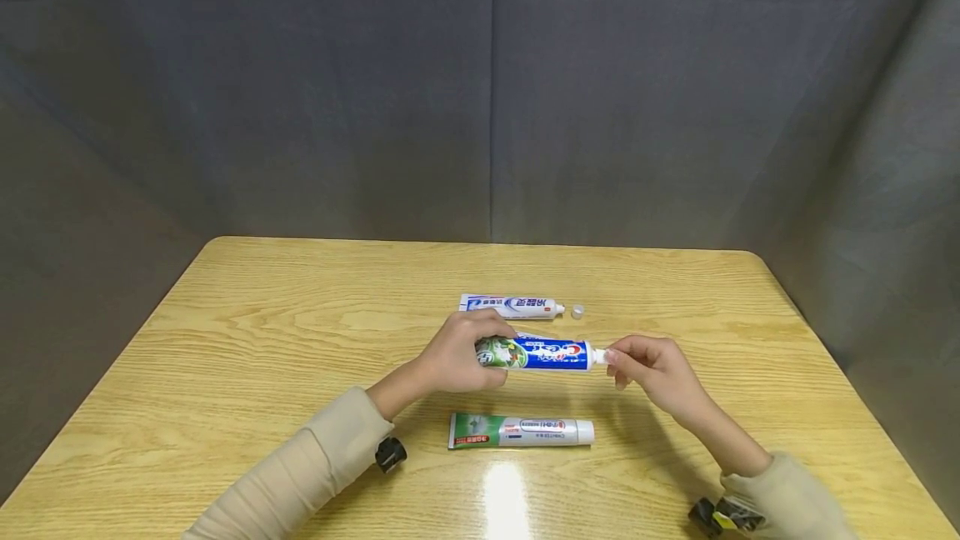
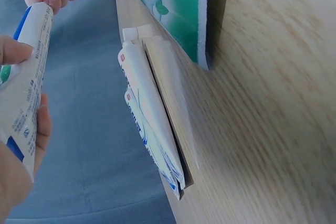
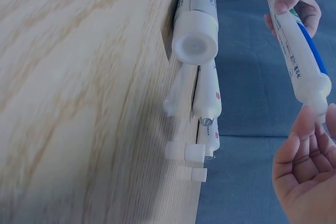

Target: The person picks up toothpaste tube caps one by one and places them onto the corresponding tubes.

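Note:
My left hand (image 1: 461, 357) grips a blue, green and white toothpaste tube (image 1: 555, 355) around its tail half, holding it raised over the table. The tube lies level, its narrow end toward the right. There, the thumb and fingertips of my right hand (image 1: 660, 369) pinch the small white cap (image 1: 602, 356). In the right wrist view the tube's white shoulder (image 3: 311, 88) shows just above those fingertips. Nearer me, a green and silver toothpaste tube (image 1: 521, 431) lies flat with its white cap (image 3: 195, 38) on.
Behind the held tube, a white and blue tube (image 1: 517, 307) lies uncapped, a loose cap (image 1: 577, 311) beside its nozzle. A second uncapped white tube (image 3: 206, 93) and another loose cap (image 3: 195, 153) show in the right wrist view. A grey curtain (image 1: 487, 107) hangs behind the wooden table (image 1: 262, 315).

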Action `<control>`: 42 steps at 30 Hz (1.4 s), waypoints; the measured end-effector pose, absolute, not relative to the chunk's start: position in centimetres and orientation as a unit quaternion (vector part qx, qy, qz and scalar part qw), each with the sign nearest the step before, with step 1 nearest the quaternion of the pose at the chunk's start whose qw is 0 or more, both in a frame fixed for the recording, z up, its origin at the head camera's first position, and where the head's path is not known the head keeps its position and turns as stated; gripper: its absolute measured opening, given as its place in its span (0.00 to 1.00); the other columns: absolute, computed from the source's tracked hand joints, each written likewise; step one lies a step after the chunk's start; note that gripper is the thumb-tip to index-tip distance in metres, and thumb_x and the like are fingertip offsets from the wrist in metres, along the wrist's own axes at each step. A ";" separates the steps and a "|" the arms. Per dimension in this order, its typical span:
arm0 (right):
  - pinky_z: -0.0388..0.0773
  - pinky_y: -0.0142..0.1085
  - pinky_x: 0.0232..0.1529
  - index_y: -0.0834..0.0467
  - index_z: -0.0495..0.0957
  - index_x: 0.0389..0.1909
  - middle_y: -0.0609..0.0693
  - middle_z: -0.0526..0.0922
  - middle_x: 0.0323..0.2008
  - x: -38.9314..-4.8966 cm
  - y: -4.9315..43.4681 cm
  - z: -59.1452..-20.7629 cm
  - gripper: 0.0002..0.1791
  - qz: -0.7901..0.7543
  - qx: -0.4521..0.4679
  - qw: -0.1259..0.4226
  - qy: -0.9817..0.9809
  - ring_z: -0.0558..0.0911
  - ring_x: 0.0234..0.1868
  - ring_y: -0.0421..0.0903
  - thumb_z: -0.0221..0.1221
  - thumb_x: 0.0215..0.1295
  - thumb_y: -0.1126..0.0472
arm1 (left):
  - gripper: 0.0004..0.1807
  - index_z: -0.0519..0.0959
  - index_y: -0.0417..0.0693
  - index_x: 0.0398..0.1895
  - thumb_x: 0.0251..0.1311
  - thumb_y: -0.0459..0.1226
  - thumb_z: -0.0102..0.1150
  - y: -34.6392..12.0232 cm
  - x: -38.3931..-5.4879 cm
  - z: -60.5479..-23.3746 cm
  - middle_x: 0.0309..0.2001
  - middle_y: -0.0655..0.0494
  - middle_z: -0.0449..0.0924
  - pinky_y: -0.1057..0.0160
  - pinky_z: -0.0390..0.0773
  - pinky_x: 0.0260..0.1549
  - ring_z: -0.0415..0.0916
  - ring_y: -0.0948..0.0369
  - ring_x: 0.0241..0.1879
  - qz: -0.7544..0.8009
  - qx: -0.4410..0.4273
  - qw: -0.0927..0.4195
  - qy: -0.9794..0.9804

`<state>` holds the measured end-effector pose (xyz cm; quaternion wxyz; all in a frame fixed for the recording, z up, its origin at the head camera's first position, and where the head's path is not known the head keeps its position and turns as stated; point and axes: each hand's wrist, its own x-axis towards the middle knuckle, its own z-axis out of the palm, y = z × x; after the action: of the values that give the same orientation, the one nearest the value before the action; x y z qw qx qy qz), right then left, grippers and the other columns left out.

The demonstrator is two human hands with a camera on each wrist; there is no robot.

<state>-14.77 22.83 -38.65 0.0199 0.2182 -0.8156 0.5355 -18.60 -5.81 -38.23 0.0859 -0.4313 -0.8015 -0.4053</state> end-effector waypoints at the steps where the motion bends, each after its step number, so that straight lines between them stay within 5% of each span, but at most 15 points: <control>1: 0.76 0.36 0.24 0.70 0.77 0.32 0.51 0.79 0.22 -14.8 22.8 -38.7 0.09 0.533 0.219 0.019 -0.817 0.77 0.21 0.43 0.50 0.64 0.69 | 0.21 0.80 0.37 0.37 0.32 0.29 0.64 -5.8 -18.6 -38.2 0.36 0.52 0.79 0.72 0.72 0.27 0.73 0.63 0.32 -0.406 -0.432 0.087 -0.801; 14: 0.73 0.38 0.18 0.69 0.72 0.18 0.55 0.74 0.15 -14.9 22.1 -38.3 0.21 0.526 0.185 -0.023 -0.830 0.71 0.15 0.42 0.45 0.69 0.62 | 0.21 0.80 0.38 0.37 0.31 0.30 0.66 -5.8 -18.6 -38.2 0.38 0.52 0.80 0.71 0.73 0.35 0.75 0.60 0.37 -0.387 -0.427 0.087 -0.813; 23: 0.67 0.33 0.13 0.71 0.73 0.19 0.50 0.71 0.13 -15.0 21.8 -38.1 0.25 0.537 0.136 -0.067 -0.830 0.66 0.13 0.38 0.43 0.71 0.60 | 0.21 0.80 0.38 0.38 0.31 0.30 0.67 -5.8 -18.5 -38.3 0.38 0.52 0.80 0.72 0.73 0.33 0.74 0.62 0.35 -0.385 -0.427 0.088 -0.813; 29: 0.71 0.35 0.16 0.71 0.72 0.18 0.55 0.74 0.15 -14.9 21.9 -38.2 0.25 0.540 0.137 -0.078 -0.827 0.69 0.15 0.40 0.42 0.71 0.59 | 0.21 0.80 0.38 0.38 0.32 0.30 0.67 -5.8 -18.4 -38.4 0.38 0.52 0.79 0.72 0.73 0.32 0.74 0.62 0.35 -0.391 -0.428 0.083 -0.811; 37: 0.75 0.37 0.22 0.71 0.71 0.44 0.54 0.79 0.25 -14.7 22.8 -38.5 0.11 0.559 0.215 -0.013 -0.801 0.78 0.21 0.47 0.50 0.65 0.68 | 0.21 0.80 0.37 0.38 0.32 0.31 0.67 -5.9 -18.5 -38.6 0.38 0.51 0.80 0.72 0.73 0.32 0.74 0.61 0.35 -0.395 -0.424 0.081 -0.811; 42: 0.79 0.38 0.29 0.67 0.73 0.43 0.51 0.80 0.29 -14.5 23.0 -38.6 0.15 0.567 0.248 0.007 -0.785 0.80 0.26 0.43 0.57 0.54 0.76 | 0.22 0.80 0.37 0.38 0.32 0.30 0.66 -6.0 -18.6 -38.6 0.39 0.51 0.80 0.71 0.73 0.35 0.75 0.60 0.36 -0.397 -0.424 0.082 -0.810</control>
<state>-14.52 23.02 -38.55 0.0066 0.2483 -0.7851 0.5674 -18.55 -6.02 -38.60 0.0822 -0.4241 -0.8099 -0.3969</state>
